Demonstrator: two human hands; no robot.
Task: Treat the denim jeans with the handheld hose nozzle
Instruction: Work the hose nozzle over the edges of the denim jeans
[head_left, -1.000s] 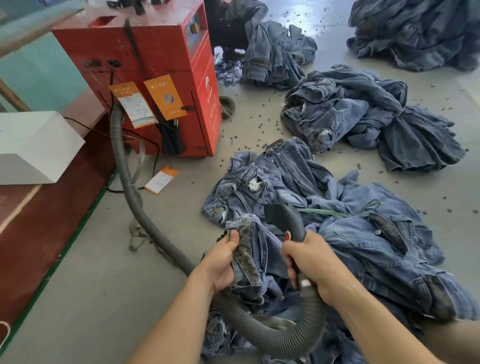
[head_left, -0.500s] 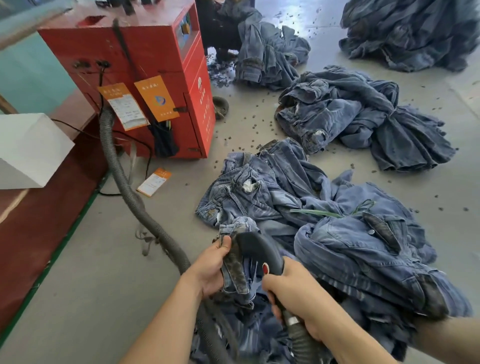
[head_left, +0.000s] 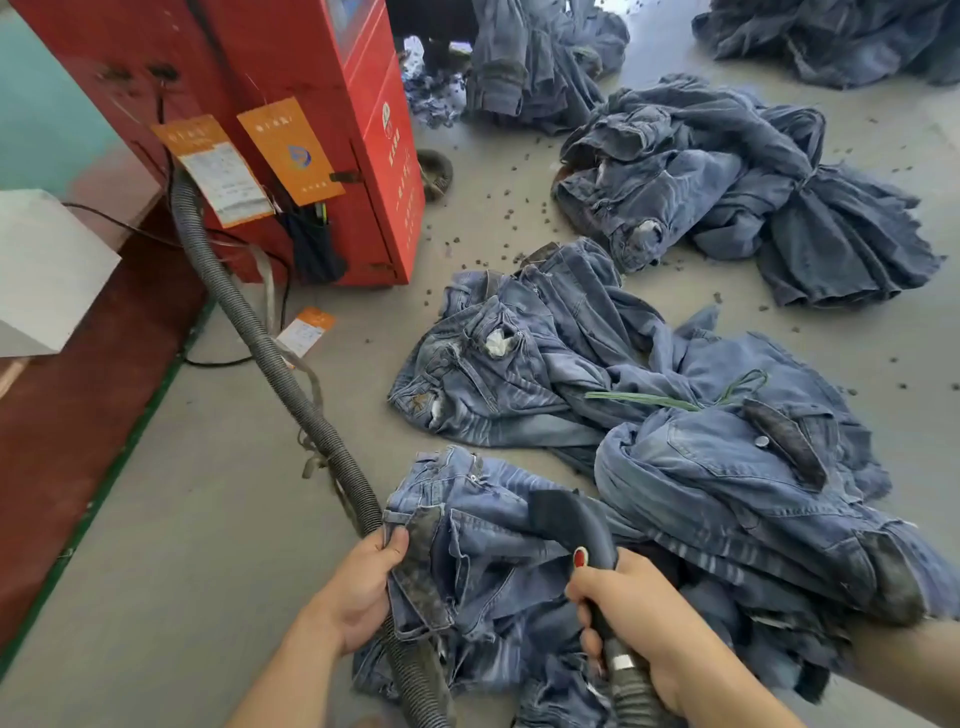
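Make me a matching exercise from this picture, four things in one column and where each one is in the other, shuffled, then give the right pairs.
Things
1. nozzle
2. red machine
3. orange tag
4. held jeans

Places
A. lying on the floor beside the corrugated hose
B. gripped by the left hand
C. gripped by the right hand
D. standing at upper left

Pairs: 1-C, 2-D, 3-A, 4-B
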